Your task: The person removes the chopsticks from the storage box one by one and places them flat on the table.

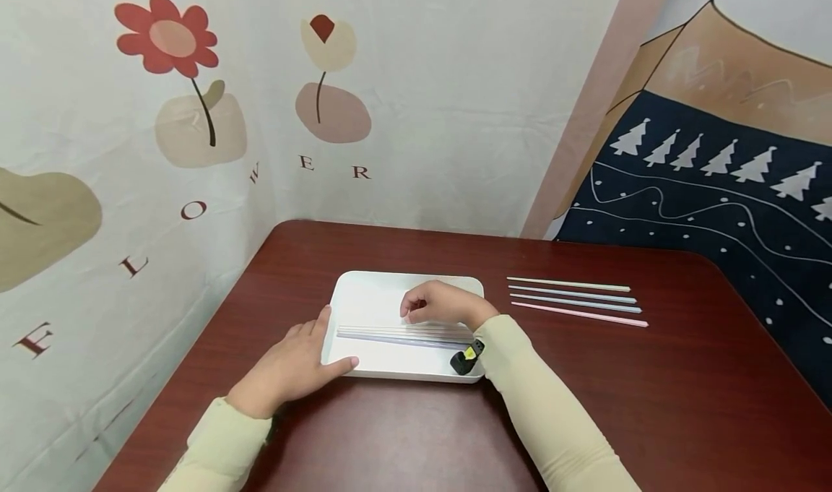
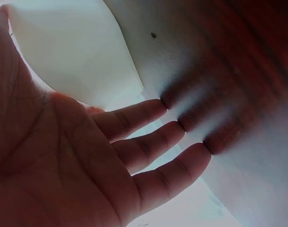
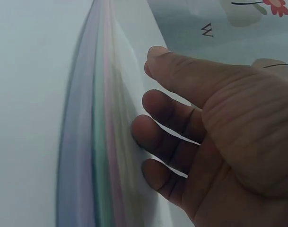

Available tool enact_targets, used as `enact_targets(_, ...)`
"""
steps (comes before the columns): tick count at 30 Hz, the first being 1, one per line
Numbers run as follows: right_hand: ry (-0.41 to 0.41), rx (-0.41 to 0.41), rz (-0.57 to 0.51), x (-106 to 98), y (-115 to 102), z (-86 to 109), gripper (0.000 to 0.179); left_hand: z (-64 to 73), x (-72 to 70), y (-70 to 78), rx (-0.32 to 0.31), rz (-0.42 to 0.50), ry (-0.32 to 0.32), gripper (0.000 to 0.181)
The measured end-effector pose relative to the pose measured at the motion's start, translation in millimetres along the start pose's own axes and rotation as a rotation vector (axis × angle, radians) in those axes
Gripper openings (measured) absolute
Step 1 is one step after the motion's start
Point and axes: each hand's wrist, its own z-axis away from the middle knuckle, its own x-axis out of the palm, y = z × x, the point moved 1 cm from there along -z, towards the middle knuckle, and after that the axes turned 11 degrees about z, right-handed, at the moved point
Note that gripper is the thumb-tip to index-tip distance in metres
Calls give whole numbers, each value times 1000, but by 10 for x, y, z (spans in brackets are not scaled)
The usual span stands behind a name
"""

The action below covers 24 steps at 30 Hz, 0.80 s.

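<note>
A white tray (image 1: pixel 390 290) holds a row of thin pastel straw-like sticks (image 1: pixel 383 337) lying lengthwise. In the right wrist view these sticks (image 3: pixel 101 142) show blue, purple, green, pink and pale yellow. My left hand (image 1: pixel 292 358) lies along the tray's left edge, its thumb over the front left corner. The left wrist view shows its fingers (image 2: pixel 153 151) extended, tips against the tabletop. Over the tray, my right hand (image 1: pixel 445 304) hovers just behind the stick row. Its fingers (image 3: pixel 165 142) are loosely bent, and nothing shows between them.
Right of the tray, several more sticks (image 1: pixel 575 300) in yellow, blue and pink lie spaced apart on the dark red table (image 1: pixel 416 434). A small black-and-yellow device (image 1: pixel 466 358) sits by the right wrist. A printed white cloth (image 1: pixel 442 102) hangs behind the table.
</note>
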Motion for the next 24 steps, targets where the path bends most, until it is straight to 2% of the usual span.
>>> enact_targets(8, -28, 34, 38, 70, -21, -24, 10, 3, -4, 2, -1, -3, -8, 107)
enact_targets(17, -47, 8, 77, 98, -33, -31, 12, 11, 3, -4, 0, 2, -8, 107)
enact_targets(24, -32, 18, 110, 101, -31, -47, 13, 5, 0, 0, 7, -3, 0, 107)
